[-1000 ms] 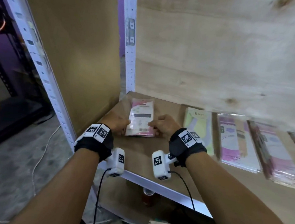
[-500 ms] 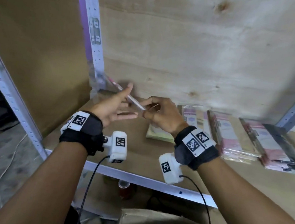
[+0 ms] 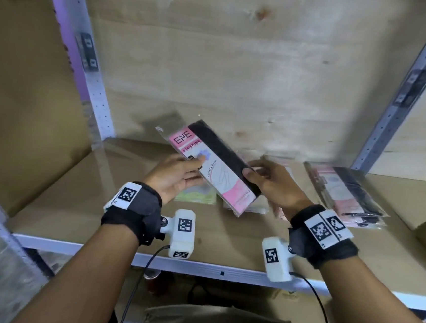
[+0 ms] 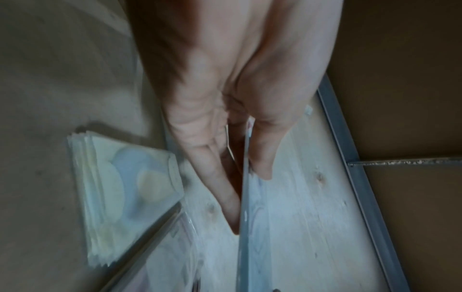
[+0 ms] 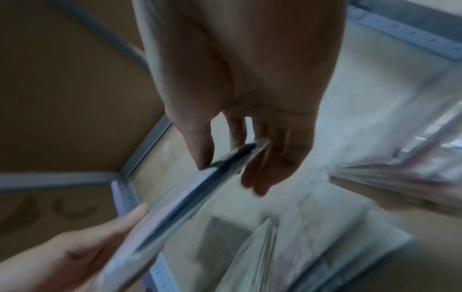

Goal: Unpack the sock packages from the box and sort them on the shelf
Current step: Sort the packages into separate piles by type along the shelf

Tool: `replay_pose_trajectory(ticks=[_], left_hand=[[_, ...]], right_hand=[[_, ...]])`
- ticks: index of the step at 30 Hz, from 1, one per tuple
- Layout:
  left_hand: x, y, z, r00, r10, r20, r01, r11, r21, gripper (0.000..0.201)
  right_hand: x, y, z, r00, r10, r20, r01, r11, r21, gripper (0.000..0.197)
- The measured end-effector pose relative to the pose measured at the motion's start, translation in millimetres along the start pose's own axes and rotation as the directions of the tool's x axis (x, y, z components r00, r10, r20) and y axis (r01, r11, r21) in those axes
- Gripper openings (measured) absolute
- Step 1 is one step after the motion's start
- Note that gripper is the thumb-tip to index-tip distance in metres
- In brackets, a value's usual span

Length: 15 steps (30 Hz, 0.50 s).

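I am pinching a pink-and-black sock package (image 3: 214, 165) with my left hand (image 3: 173, 174), thumb on its printed face and fingers beneath, while my right hand (image 3: 273, 182) is gripping its dark right edge, holding it tilted above the middle of the shelf (image 3: 79, 201). Below it, a pale green package stack (image 3: 196, 197) is lying on the board, and another pink-and-black stack (image 3: 345, 193) is resting toward the shelf's right end.

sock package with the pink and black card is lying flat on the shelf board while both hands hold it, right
Not quite. The sock package is lifted clear of the shelf board, tilted in the air. The head view shows this. The rest stands: its card is pink and black, and both the left hand and the right hand hold it.
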State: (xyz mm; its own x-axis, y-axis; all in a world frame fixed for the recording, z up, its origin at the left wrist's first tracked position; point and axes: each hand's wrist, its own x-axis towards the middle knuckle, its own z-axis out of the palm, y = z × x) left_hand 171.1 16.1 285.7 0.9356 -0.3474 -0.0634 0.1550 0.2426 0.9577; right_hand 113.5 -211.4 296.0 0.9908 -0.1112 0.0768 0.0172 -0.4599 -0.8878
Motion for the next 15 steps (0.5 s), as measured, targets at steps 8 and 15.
replay_pose_trajectory(ticks=[8, 15], left_hand=[[19, -8, 10, 0.964, 0.134, -0.231, -0.138, 0.99, -0.001, 0.013], [24, -10, -3, 0.923, 0.272, -0.273, -0.157, 0.913, 0.377, 0.032]], right_hand=[[-7, 41, -34, 0.991, 0.051, 0.12, -0.082, 0.961, 0.266, 0.019], [-4, 48, -63, 0.994, 0.066, 0.087, -0.084, 0.972, 0.219, 0.019]])
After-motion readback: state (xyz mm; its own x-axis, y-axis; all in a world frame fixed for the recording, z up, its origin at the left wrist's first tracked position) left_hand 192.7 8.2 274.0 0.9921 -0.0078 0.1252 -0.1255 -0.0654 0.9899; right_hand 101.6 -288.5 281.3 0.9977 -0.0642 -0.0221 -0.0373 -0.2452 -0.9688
